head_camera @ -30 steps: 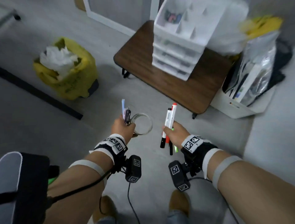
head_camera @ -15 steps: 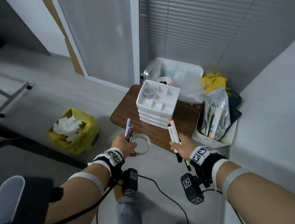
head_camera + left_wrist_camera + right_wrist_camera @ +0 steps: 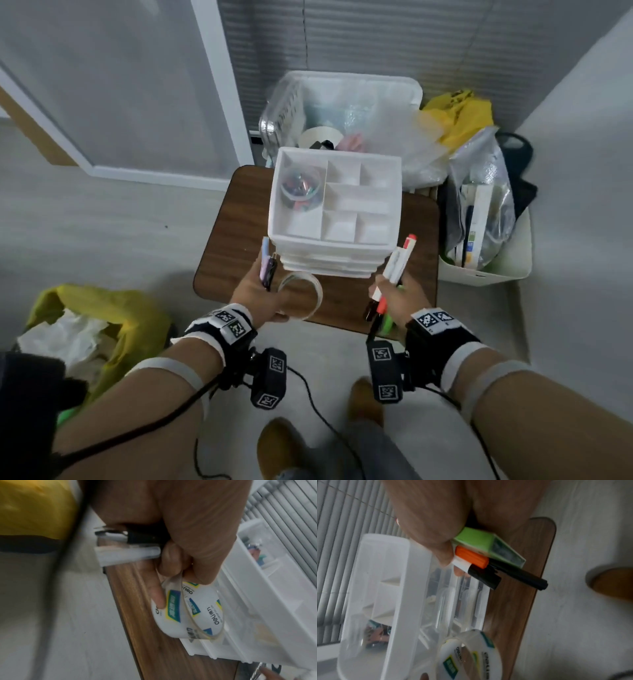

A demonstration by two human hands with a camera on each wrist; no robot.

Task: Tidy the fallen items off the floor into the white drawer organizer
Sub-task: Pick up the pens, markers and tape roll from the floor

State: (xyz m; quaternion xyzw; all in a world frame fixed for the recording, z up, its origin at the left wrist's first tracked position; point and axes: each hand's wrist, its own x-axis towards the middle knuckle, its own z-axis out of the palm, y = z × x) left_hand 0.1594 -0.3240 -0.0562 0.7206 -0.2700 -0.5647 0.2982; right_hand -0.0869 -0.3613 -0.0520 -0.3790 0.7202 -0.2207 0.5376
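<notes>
The white drawer organizer [image 3: 334, 236] stands on a low brown table [image 3: 226, 240], its top tray split into compartments; one holds a clear tub of colourful clips [image 3: 301, 186]. My left hand [image 3: 257, 294] grips two pens [image 3: 266, 263] and hooks a roll of clear tape [image 3: 303, 296] on its fingers, just in front of the organizer's left corner. In the left wrist view the tape roll [image 3: 188, 614] hangs from my curled fingers. My right hand [image 3: 394, 298] holds a bundle of markers [image 3: 397, 263] by the organizer's right corner. The right wrist view shows the markers [image 3: 488, 566] with a green item.
A yellow bin [image 3: 102, 329] with crumpled paper stands on the floor at left. Behind the table is a clear storage box [image 3: 342, 99] with plastic bags. A white basket [image 3: 486, 270] of bags and books sits at right. My feet [image 3: 281, 448] are below.
I have walked up to the table; the organizer now lies much closer, right in front of both hands. Both hands keep their hold on the same items.
</notes>
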